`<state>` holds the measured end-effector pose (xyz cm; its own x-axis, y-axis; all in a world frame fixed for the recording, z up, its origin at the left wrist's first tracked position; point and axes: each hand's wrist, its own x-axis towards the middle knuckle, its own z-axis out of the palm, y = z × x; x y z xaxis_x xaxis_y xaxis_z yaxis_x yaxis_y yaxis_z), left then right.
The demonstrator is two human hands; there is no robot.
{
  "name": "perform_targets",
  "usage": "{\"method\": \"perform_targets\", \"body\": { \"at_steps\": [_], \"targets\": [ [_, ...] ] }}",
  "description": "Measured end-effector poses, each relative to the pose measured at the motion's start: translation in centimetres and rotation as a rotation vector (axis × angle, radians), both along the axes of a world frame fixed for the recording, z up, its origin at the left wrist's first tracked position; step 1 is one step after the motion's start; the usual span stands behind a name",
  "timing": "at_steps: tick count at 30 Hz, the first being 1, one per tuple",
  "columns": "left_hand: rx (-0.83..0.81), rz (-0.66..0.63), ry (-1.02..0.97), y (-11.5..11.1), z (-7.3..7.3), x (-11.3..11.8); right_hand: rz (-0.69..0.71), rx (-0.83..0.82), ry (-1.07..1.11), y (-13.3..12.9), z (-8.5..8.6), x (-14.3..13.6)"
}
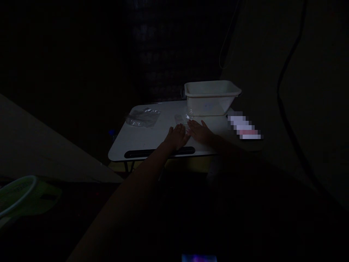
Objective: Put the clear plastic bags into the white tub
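Note:
In the dim head view, my left hand (176, 137) lies palm down near the front of the small white table (163, 140), fingers stretched out. Close beside it, almost touching, is my right hand (201, 132), also flat with its fingers extended and its thumb apart. Both hands rest at the near edge of a clear plastic bag (190, 115), part of which is hidden beneath them. Another clear plastic bag (144, 118) is spread on the table to the left.
A white plastic tub (209, 103) stands at the back right. Right of it lies a phone-shaped object (244, 126), blurred out. A black slot (139, 153) runs along the front edge. A green basket (35, 198) is at lower left; a dark cable (283, 109) hangs right.

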<state>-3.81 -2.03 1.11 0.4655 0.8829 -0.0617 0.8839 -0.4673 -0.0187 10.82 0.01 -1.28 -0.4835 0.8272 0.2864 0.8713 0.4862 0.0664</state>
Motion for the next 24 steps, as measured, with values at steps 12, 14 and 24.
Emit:
{"method": "perform_targets", "body": {
  "at_steps": [12, 14, 24],
  "targets": [
    [-0.024, 0.014, 0.036, 0.1, -0.2, 0.4, -0.018, 0.002, -0.048, 0.1, -0.6, 0.3],
    [-0.023, 0.018, 0.035, 0.0, 0.0, 0.4, -0.017, 0.008, -0.043, 0.1, -0.5, 0.3],
    [-0.044, 0.079, 0.025, 0.3, -0.2, -0.5, -0.115, -0.014, -0.027, -0.1, -0.2, 1.6]
  ]
}}
